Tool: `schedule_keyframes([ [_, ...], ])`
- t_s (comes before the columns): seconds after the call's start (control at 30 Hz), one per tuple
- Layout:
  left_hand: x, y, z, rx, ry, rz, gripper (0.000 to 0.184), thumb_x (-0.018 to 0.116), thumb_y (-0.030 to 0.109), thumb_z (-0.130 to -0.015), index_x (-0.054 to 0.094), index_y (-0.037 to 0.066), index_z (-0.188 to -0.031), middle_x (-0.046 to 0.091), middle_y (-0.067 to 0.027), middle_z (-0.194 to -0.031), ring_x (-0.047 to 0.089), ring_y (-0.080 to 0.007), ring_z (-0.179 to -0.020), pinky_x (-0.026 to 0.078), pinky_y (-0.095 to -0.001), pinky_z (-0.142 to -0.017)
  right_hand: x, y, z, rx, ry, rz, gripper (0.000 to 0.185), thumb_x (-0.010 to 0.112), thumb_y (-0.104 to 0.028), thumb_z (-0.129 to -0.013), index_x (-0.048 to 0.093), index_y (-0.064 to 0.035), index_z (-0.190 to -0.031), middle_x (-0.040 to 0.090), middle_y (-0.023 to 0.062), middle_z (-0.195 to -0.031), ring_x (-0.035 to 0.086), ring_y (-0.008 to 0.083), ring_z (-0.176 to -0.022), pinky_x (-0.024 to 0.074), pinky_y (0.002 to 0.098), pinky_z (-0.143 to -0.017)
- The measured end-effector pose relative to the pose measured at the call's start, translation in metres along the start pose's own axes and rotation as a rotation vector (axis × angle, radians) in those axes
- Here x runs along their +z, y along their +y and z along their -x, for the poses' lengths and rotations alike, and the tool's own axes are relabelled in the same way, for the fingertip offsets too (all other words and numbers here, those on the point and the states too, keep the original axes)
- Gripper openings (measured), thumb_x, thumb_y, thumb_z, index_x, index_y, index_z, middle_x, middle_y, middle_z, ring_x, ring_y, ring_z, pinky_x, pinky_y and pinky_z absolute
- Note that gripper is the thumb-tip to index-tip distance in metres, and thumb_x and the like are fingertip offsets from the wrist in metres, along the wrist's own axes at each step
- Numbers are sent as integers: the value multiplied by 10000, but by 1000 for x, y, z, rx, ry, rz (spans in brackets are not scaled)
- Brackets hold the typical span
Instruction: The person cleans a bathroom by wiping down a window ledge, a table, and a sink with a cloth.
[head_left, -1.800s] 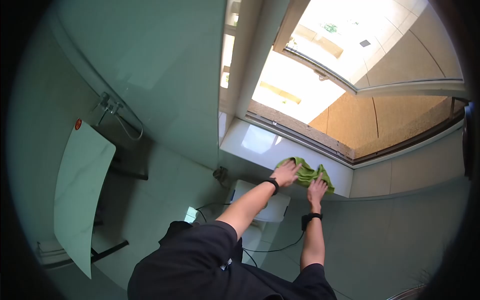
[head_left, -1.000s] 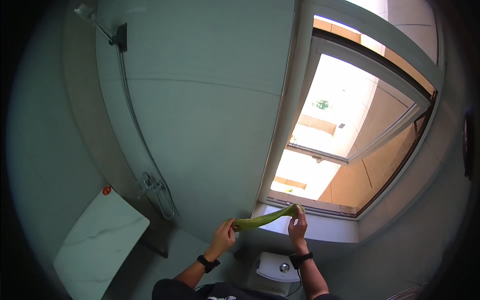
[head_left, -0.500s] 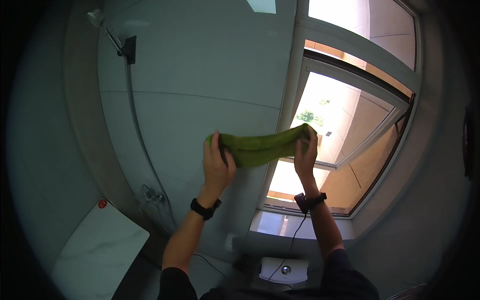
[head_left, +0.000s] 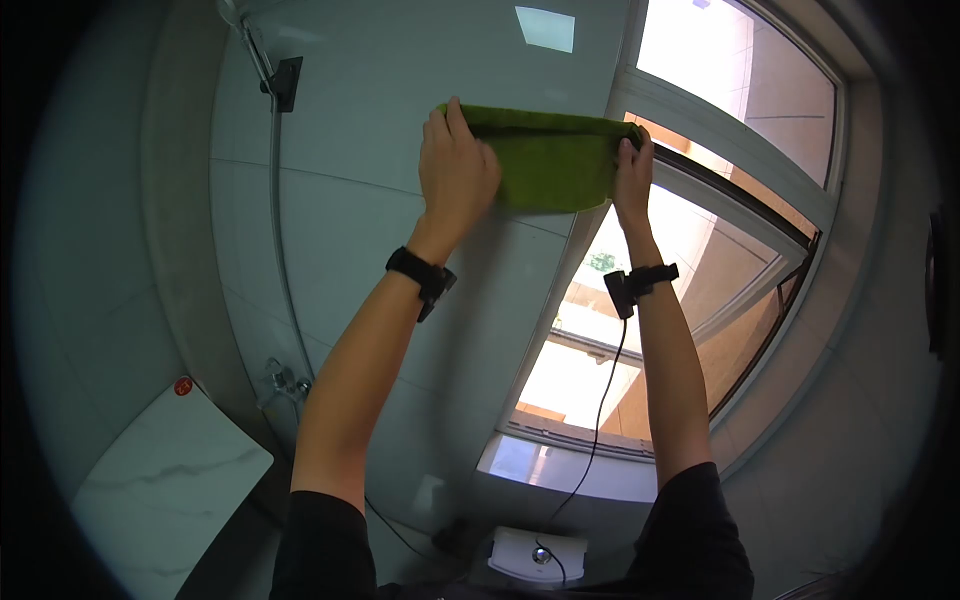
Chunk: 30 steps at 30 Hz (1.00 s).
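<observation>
A green cloth (head_left: 555,170) is stretched sideways between my two raised hands, its lower part hanging down. My left hand (head_left: 455,170) grips the cloth's left end, and my right hand (head_left: 632,175) pinches its right top corner. Behind the cloth are the pale wall panel (head_left: 390,240) and the edge of the window frame (head_left: 625,75). Each wrist wears a black strap with a small device; a thin cable hangs from the right one.
The tilted-open window (head_left: 680,250) fills the right side, above a white sill (head_left: 570,478). Below is a white toilet tank (head_left: 515,555). A shower hose (head_left: 278,220) runs down at the left, above a marble-patterned board (head_left: 180,480).
The cloth was bunched on the sill under both hands, then lifted off and stretched between them. Both hands have carried it upward, and more of its hanging part now shows.
</observation>
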<state>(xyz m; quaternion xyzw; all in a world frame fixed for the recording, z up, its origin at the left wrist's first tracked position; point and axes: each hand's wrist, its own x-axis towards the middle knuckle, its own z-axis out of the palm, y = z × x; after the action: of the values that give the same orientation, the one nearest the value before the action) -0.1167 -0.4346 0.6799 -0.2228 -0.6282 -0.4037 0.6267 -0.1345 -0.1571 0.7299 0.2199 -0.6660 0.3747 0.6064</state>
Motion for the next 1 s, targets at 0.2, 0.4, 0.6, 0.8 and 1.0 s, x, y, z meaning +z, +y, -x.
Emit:
schedule_keyframes([
  [0.2, 54, -4, -6, -54, -11, -180, 579, 545, 215, -957, 410, -182, -1357, 474, -325, -1277, 479, -439, -1196, 442, -497, -1002, 32, 3, 13, 198, -119, -185, 552, 341, -392, -1089, 363, -49, -1521, 462, 165, -1488, 446, 282, -1373, 340, 367, -1136],
  [0.4, 115, -10, 19, 31, 148, -203, 700, 528, 313, -1004, 324, -222, -1407, 346, -419, -1441, 285, -512, -1419, 295, -526, -1167, 54, 32, 27, 324, -10, -455, 543, 270, -340, -1108, 280, -46, -1565, 377, 142, -1561, 375, 261, -1429, 297, 338, -1167],
  [0.6, 128, -18, 65, 221, 15, -125, 715, 518, 289, -994, 283, -225, -1432, 310, -433, -1459, 241, -556, -1436, 242, -589, -1176, 43, 65, 76, 425, -52, -658, 545, 281, -343, -1112, 229, -80, -1587, 352, 111, -1572, 375, 232, -1420, 297, 328, -1169],
  [0.8, 118, -18, 126, 244, -245, -104, 799, 553, 228, -872, 233, -217, -1453, 234, -424, -1515, 236, -584, -1408, 181, -602, -1204, 27, 149, 163, 610, -41, -809, 595, 261, -455, -1101, 352, -16, -1493, 491, 133, -1439, 531, 246, -1277, 454, 357, -1075],
  [1.0, 112, -42, 204, 339, -237, -125, 805, 546, 299, -906, 244, -171, -1487, 285, -421, -1489, 214, -566, -1448, 244, -626, -1155, 18, 187, 263, 755, 2, -735, 567, 287, -418, -1101, 403, 14, -1447, 525, 125, -1395, 544, 223, -1239, 462, 351, -1053],
])
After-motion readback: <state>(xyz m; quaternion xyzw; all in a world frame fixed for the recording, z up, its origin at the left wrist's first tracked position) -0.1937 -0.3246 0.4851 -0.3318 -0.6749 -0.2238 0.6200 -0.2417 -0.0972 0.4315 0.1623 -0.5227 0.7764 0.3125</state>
